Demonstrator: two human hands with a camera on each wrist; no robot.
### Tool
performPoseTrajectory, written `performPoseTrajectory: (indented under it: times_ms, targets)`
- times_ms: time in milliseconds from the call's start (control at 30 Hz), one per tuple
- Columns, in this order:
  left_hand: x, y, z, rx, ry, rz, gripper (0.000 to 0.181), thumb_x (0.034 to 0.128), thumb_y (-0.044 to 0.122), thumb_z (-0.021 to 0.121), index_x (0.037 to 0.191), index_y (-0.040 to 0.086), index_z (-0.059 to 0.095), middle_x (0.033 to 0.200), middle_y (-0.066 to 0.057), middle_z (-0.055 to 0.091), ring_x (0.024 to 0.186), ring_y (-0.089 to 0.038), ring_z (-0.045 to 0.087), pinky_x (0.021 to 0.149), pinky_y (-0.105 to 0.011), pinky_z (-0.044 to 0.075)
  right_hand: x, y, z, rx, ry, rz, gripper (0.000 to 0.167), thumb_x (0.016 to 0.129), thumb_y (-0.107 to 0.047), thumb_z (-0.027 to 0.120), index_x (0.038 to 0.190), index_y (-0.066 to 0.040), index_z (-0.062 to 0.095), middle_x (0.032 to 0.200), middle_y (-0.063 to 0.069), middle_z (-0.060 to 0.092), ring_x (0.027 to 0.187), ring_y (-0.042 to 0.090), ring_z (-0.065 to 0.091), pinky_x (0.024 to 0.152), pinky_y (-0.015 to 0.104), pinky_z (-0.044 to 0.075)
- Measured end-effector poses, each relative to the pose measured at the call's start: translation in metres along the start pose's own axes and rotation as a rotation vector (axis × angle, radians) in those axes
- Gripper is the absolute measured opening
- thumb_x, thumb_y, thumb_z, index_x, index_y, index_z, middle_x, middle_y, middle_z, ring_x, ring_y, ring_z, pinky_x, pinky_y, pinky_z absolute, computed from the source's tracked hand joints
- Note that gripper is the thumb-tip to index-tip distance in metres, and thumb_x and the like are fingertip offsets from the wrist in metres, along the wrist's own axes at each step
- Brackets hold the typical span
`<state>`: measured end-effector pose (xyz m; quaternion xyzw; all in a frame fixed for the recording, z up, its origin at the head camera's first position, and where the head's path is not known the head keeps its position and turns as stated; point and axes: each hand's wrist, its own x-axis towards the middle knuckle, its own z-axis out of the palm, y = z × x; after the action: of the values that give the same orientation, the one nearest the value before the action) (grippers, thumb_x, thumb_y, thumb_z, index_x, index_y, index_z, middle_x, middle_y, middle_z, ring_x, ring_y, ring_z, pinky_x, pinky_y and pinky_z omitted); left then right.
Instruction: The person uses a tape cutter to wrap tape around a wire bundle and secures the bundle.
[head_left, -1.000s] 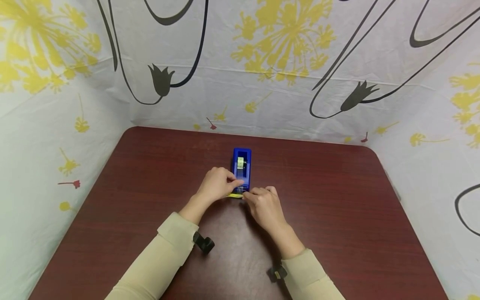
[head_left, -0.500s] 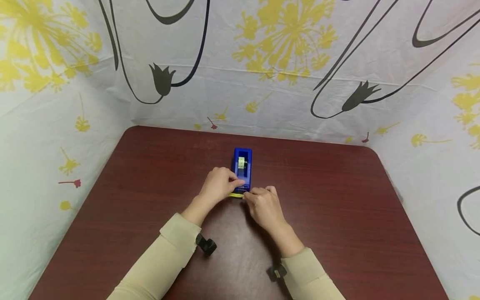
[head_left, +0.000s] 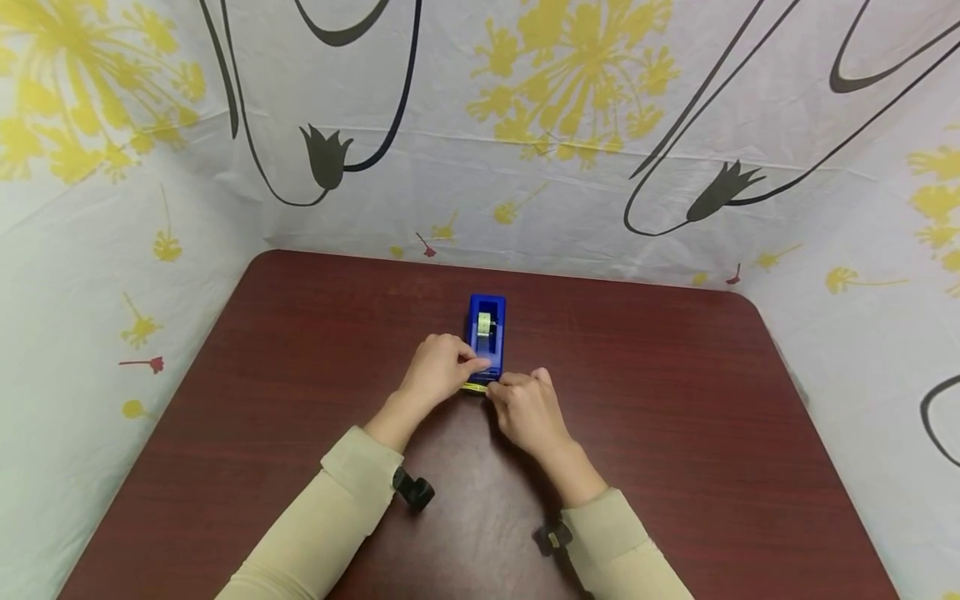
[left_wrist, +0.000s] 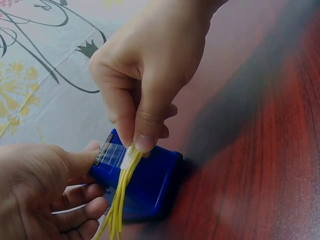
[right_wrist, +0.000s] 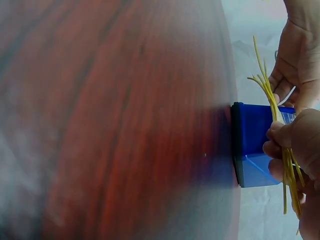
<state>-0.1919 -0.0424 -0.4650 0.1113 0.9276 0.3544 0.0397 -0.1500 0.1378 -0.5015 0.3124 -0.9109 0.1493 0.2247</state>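
Observation:
A blue tape dispenser stands on the table with a small tape roll inside. My left hand holds its front part, thumb over the top at the tape end and the other fingers at its side. Between thumb and index finger, my right hand pinches a bundle of thin yellow wires against the dispenser's front. Clear tape runs from the dispenser to a pale wrapped band on the bundle. In the right wrist view, loose wire ends fan out on both sides of the right fingers.
The dark red wooden table extends around both hands. White patterned cloth hangs behind and beside it. Each sleeve cuff carries a small black device, such as the left wrist device.
Both hands keep nearly the same place at the dispenser's front. The visible stretch of yellow wires between them looks slightly shorter, and the whole view has shifted a little.

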Motion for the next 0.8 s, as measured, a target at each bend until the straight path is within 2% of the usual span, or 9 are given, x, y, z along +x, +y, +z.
performPoseTrajectory:
  times_ms: [433,800]
  targets:
    - [0.0007,-0.0008,0.0011,-0.008,0.005,0.003,0.023,0.0914,0.038,0.076,0.084,0.017,0.082,0.089,0.000,0.073,0.071,-0.011,0.060,0.065,-0.028,0.050,0.0024,0.0037,-0.0005,-0.025,-0.021,-0.039,0.024,0.089,-0.009,0.074,0.068,-0.011,0.063,0.063,-0.004,0.049,0.055,0.016,0.049,0.062,0.036,0.028]
    - [0.0005,-0.0008,0.0017,-0.017,-0.005,-0.001,0.023,0.0919,0.037,0.076,0.090,0.015,0.083,0.093,-0.002,0.074,0.076,-0.012,0.063,0.066,-0.027,0.052,0.0065,0.0031,-0.0065,-0.055,-0.059,-0.088,0.022,0.083,0.003,0.071,0.067,-0.012,0.068,0.062,-0.003,0.049,0.054,0.015,0.046,0.061,0.037,0.028]
